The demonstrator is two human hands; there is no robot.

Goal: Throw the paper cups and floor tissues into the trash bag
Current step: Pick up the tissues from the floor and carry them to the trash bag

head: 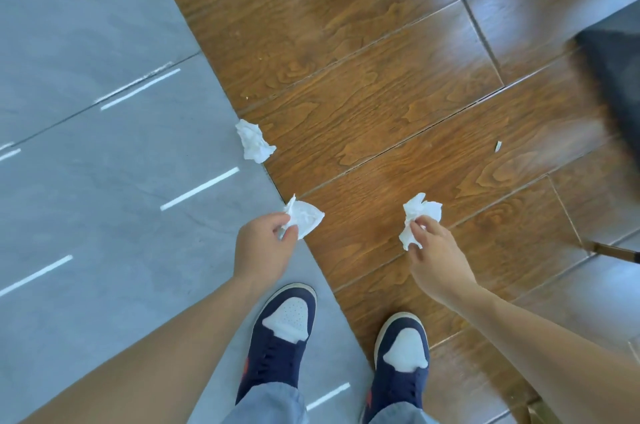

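White tissue (306, 215) in left hand (263, 243) | tissue (420, 212) in right hand (436, 260)

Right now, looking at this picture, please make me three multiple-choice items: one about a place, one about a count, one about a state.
1. Where does the loose tissue lie?
A. On the line where grey tile meets wood floor
B. Under the right shoe
C. On the dark chair seat

2. How many crumpled tissues are in view?
A. One
B. Three
C. Five

3. What is the state of the left hand?
A. Open and empty
B. Flat on the floor
C. Its grip is shut on a tissue

Answers:
1. A, since the loose tissue straddles the seam between the grey tile and the wood floor, ahead of both hands.
2. B, since one lies on the floor, one is the left-hand tissue, and one is the right-hand tissue.
3. C, since the fingers pinch the tissue; the right hand does the same.
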